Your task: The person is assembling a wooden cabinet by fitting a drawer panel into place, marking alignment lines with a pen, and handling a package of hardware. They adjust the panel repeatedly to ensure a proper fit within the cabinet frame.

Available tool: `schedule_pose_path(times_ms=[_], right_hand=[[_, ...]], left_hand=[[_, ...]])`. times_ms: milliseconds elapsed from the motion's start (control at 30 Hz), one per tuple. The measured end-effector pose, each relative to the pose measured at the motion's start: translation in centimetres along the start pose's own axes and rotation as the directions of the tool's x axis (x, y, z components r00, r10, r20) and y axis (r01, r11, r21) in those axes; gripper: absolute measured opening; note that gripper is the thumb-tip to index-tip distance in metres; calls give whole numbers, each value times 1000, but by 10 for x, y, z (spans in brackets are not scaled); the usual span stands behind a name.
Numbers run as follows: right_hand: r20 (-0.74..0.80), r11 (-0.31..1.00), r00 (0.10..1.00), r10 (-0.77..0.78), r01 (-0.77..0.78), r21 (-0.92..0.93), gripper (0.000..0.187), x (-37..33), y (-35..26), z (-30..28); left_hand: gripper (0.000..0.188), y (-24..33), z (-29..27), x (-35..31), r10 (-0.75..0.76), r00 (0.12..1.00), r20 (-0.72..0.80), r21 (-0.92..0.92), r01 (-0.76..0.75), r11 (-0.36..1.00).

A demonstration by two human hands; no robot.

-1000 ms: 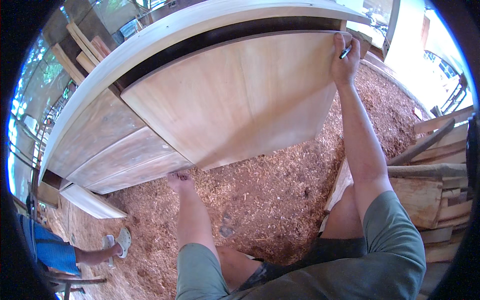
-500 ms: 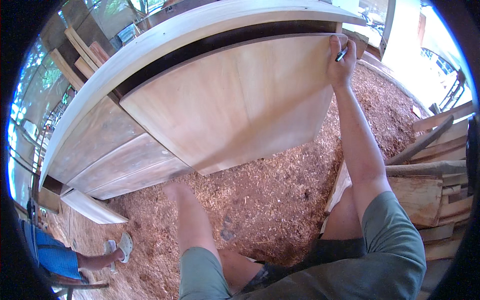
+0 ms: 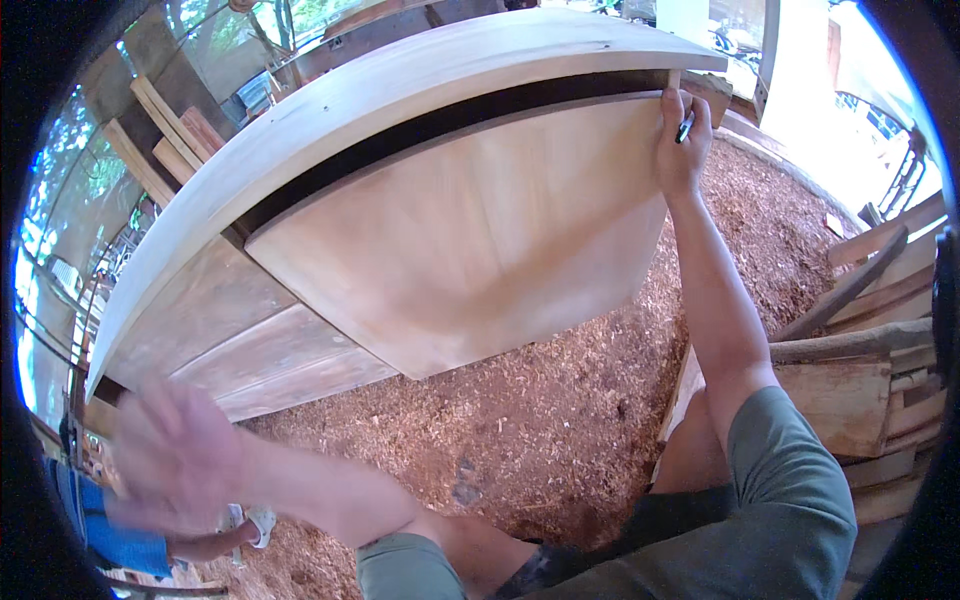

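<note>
My right hand (image 3: 682,145) is closed at the upper right corner of a pale wooden panel (image 3: 450,230), its fingers at the top edge. A slim dark pen (image 3: 685,128) sticks out between those fingers. The panel stands at the front of a wooden cabinet, and a dark gap separates its upper edge from the curved-looking pale top (image 3: 400,85). To the left, my left hand (image 3: 175,455) is raised in front of the cabinet's side boards (image 3: 230,320). Motion smears its fingers, and I can make out nothing in it.
Wood shavings (image 3: 540,430) cover the ground. Stacked timber pieces (image 3: 840,400) lie at the right, and upright boards (image 3: 165,135) lean behind the cabinet. At the lower left, another person's leg and pale shoe (image 3: 262,525) show beside blue clothing (image 3: 125,535).
My left hand has swung from below the panel out to the left and up. My right hand stays at the panel's corner with the pen. The cabinet sits slightly lower in view.
</note>
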State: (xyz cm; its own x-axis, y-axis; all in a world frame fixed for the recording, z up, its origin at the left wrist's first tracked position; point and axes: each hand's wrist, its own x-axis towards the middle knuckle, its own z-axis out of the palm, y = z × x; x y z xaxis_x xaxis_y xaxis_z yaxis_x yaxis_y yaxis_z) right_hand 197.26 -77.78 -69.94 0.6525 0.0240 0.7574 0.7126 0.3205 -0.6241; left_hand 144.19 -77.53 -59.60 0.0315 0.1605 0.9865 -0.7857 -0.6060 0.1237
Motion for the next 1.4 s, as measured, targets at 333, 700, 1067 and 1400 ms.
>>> schedule_pose_path(times_ms=[333, 700, 1067, 1400], right_hand=[[10, 997, 1000, 12, -13, 75, 36, 1, 3, 1], [-13, 996, 999, -36, 35, -81, 39, 0, 4, -1], [25, 997, 999, 39, -37, -68, 38, 2, 0, -5], [11, 999, 999, 42, -42, 8, 40, 4, 12, -5]], left_hand=[[29, -50, 163, -34, 371, 888, -272, -820, -416, 394], [31, -1, 186, -33, -210, 838, -504, -599, -164, 783], [30, 4, 175, -36, -309, 942, -134, -643, 155, 750], [30, 5, 180, -37, -267, 958, -103, -649, 138, 748]])
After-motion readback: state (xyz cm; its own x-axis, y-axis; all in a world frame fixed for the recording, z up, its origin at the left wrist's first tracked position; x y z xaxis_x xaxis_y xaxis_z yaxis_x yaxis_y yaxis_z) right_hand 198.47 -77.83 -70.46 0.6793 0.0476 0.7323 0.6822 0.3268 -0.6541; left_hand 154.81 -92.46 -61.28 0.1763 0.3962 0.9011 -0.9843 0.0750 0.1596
